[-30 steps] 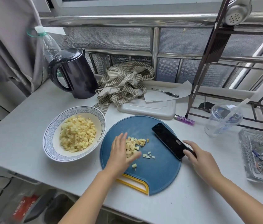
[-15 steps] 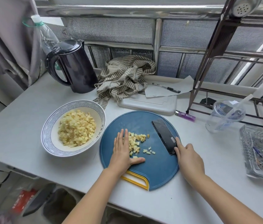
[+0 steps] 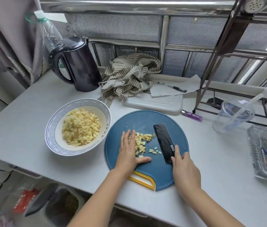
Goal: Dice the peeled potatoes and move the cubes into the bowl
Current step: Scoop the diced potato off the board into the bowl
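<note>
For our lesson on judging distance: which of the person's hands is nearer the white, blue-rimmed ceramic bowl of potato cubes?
Left. The left hand lies flat just right of the bowl; the right hand holds the black rectangular knife farther right.

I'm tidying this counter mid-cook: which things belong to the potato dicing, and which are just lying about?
In use: blue cutting board, potato cubes, black knife gripped by the right hand, left hand flat beside the cubes, patterned bowl of diced potato.

Lying about: kettle, striped cloth, pen, purple lighter, plastic cup, white tray, glass dish.
</note>
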Demonstrator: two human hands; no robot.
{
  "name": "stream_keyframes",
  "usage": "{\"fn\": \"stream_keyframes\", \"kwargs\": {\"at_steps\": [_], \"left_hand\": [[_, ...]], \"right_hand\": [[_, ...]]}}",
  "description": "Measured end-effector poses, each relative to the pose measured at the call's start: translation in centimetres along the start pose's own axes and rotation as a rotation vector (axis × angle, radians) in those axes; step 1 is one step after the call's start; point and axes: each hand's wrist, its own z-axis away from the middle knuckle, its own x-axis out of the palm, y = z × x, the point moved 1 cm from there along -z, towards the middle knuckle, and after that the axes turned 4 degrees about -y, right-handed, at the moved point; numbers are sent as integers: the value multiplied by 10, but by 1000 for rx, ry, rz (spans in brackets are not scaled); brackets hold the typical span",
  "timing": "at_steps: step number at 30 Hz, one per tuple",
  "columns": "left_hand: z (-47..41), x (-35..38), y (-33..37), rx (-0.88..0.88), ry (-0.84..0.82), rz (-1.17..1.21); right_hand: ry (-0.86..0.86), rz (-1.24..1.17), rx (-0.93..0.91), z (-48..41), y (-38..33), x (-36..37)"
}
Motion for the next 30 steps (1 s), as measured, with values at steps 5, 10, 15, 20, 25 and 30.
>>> {"fn": "stream_keyframes", "kwargs": {"at_steps": [5, 10, 15, 20, 25, 30], "left_hand": [[-1, 1, -3, 11, 35, 64], [0, -1, 0, -37, 106, 237], [-2, 2, 7, -126, 262, 308], [-6, 8, 4, -120, 286, 254], [-8, 10, 7, -131, 370, 255], [-11, 7, 11, -207, 410, 314]], "right_hand": [[4, 47, -57, 4, -20, 4], [20, 115, -146, 9, -41, 9], [99, 77, -167, 18, -62, 19], [167, 5, -282, 19, -75, 30], [124, -8, -324, 19, -80, 30], [124, 10, -334, 17, -84, 30]]}}
